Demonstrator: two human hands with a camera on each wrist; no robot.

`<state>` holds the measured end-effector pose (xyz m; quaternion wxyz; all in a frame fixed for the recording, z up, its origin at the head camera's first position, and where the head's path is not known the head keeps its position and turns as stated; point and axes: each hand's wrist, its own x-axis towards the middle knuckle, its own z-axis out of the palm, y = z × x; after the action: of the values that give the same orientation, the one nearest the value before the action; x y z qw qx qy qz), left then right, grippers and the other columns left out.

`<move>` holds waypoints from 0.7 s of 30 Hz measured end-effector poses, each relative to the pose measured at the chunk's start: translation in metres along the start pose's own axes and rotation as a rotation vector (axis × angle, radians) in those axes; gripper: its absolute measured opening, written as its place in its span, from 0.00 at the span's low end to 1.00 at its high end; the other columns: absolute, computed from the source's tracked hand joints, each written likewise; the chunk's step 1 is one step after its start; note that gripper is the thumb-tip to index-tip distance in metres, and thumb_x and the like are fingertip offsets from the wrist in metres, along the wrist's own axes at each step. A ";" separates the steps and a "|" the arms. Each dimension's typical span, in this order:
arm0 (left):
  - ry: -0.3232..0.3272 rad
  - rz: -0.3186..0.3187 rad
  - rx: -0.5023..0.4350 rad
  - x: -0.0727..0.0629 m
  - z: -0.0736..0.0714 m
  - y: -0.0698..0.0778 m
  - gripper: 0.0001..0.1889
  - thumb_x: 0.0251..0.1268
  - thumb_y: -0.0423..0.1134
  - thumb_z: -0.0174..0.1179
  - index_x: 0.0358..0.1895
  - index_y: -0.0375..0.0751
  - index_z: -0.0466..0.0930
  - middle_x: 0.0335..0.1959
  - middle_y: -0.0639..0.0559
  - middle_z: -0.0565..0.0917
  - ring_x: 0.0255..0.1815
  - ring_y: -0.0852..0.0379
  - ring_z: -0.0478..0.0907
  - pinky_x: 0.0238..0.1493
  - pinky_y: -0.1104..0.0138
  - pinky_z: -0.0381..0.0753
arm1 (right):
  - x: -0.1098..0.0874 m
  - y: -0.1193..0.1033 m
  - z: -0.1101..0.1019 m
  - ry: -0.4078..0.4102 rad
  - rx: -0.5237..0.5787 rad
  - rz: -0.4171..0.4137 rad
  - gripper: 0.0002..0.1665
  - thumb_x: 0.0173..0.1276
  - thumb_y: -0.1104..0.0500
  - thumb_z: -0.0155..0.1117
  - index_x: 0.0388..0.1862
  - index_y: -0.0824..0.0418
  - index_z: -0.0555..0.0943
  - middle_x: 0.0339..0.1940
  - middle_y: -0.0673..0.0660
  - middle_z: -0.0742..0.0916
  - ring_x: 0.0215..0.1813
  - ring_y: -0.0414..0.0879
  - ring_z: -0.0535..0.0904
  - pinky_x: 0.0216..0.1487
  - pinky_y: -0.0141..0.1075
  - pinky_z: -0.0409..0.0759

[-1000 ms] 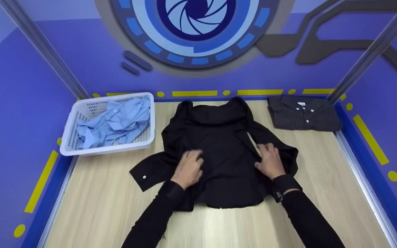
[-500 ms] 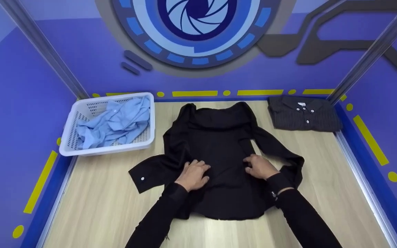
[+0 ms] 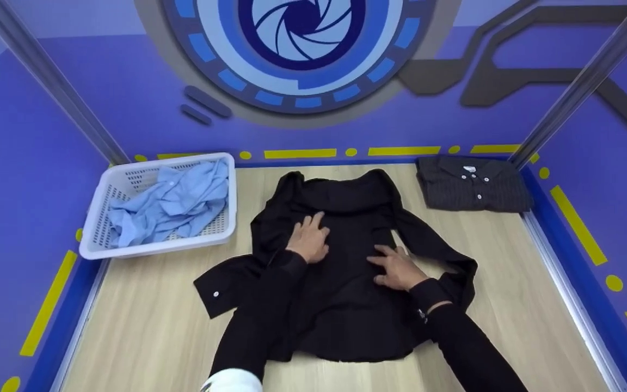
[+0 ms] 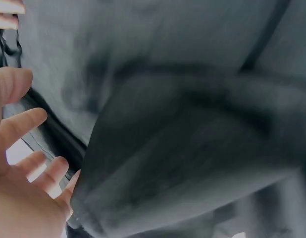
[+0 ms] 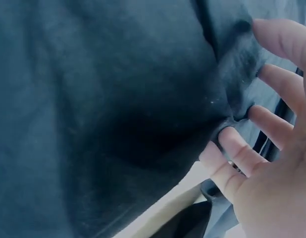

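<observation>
From the head, the black long-sleeved shirt lies spread across the middle of the wooden tabletop, and both hands are on it! The left hand rests on its upper body, fingers fanned out and holding nothing; the right hand touches the side, fingers apart and slightly bent. A cuff juts out to the left with its white button face up. Only this view takes in the white basket at far left with a crumpled light-blue garment inside, and the folded dark striped shirt at far right. Over to the left wrist: here comes the palm side, which the head camera misses, thumb and fingers well separated beside a big blurred fold of cloth; two fingers of the other hand peek in at the top corner. And the right wrist! All five digits show, spread wide, fingertips pressing into puckered black cloth, thumb clear of the rest, while a pale strip opens below the fabric's edge.
</observation>
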<state>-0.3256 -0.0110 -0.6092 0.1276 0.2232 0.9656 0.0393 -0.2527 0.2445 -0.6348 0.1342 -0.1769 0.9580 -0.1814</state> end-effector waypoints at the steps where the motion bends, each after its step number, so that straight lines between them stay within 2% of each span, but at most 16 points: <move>1: -0.016 -0.012 0.008 0.006 -0.003 -0.001 0.24 0.76 0.47 0.58 0.70 0.44 0.77 0.83 0.45 0.55 0.78 0.40 0.58 0.73 0.47 0.65 | 0.000 -0.001 0.000 -0.002 0.006 0.000 0.31 0.65 0.58 0.73 0.68 0.61 0.81 0.77 0.68 0.71 0.67 0.75 0.68 0.66 0.65 0.70; 3: -0.042 -0.038 0.017 0.016 -0.007 -0.004 0.24 0.77 0.47 0.58 0.71 0.44 0.77 0.85 0.47 0.52 0.79 0.41 0.57 0.73 0.47 0.65 | -0.001 -0.002 0.001 -0.002 0.013 -0.004 0.31 0.66 0.59 0.72 0.68 0.61 0.81 0.77 0.67 0.71 0.66 0.74 0.68 0.65 0.66 0.69; 6: -0.058 -0.067 0.045 0.029 -0.010 -0.008 0.24 0.77 0.47 0.58 0.70 0.44 0.77 0.85 0.50 0.52 0.79 0.42 0.58 0.73 0.48 0.65 | -0.002 -0.004 0.002 0.003 0.010 -0.028 0.31 0.66 0.60 0.71 0.68 0.61 0.80 0.77 0.67 0.71 0.64 0.73 0.69 0.62 0.66 0.71; 10: -0.051 -0.065 0.103 0.043 -0.011 -0.012 0.21 0.78 0.46 0.57 0.66 0.40 0.80 0.80 0.48 0.61 0.74 0.43 0.63 0.70 0.49 0.69 | -0.004 -0.005 0.003 0.010 -0.010 -0.031 0.30 0.67 0.59 0.70 0.68 0.61 0.81 0.77 0.66 0.72 0.59 0.70 0.71 0.58 0.64 0.73; 12: -0.039 -0.054 0.094 0.049 -0.014 -0.013 0.20 0.79 0.44 0.55 0.64 0.36 0.80 0.76 0.46 0.64 0.72 0.42 0.65 0.68 0.49 0.71 | -0.005 -0.005 0.003 0.011 -0.013 -0.018 0.30 0.67 0.59 0.70 0.68 0.60 0.81 0.78 0.65 0.72 0.59 0.68 0.71 0.57 0.64 0.73; 14: 0.001 -0.050 0.025 0.056 -0.019 -0.014 0.21 0.79 0.41 0.53 0.65 0.32 0.78 0.75 0.42 0.64 0.70 0.40 0.66 0.66 0.49 0.73 | -0.006 -0.004 0.003 0.002 -0.013 -0.003 0.30 0.68 0.59 0.70 0.69 0.59 0.80 0.78 0.64 0.71 0.60 0.68 0.71 0.58 0.65 0.72; 16: 0.076 -0.058 -0.105 0.065 -0.029 -0.016 0.26 0.78 0.39 0.54 0.71 0.27 0.70 0.78 0.39 0.60 0.74 0.39 0.63 0.71 0.50 0.70 | -0.007 -0.003 0.004 -0.003 -0.006 0.005 0.30 0.69 0.59 0.69 0.70 0.59 0.80 0.79 0.64 0.71 0.62 0.68 0.70 0.60 0.65 0.71; 19: 0.163 -0.058 -0.256 0.075 -0.048 -0.020 0.36 0.77 0.41 0.55 0.80 0.28 0.54 0.85 0.38 0.45 0.83 0.38 0.50 0.79 0.53 0.57 | -0.009 -0.002 0.004 -0.013 0.007 0.012 0.30 0.69 0.60 0.69 0.71 0.59 0.79 0.79 0.64 0.70 0.65 0.71 0.68 0.64 0.67 0.68; 21: 0.147 -0.044 -0.267 0.079 -0.059 -0.021 0.38 0.77 0.44 0.55 0.82 0.32 0.50 0.86 0.39 0.37 0.85 0.38 0.39 0.83 0.52 0.47 | -0.010 -0.001 0.004 -0.017 0.006 0.018 0.31 0.70 0.60 0.69 0.72 0.59 0.78 0.80 0.64 0.69 0.67 0.72 0.67 0.65 0.66 0.68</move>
<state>-0.4179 0.0040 -0.5733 0.0860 0.1797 0.9631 0.1807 -0.2415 0.2465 -0.6363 0.1446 -0.1696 0.9578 -0.1817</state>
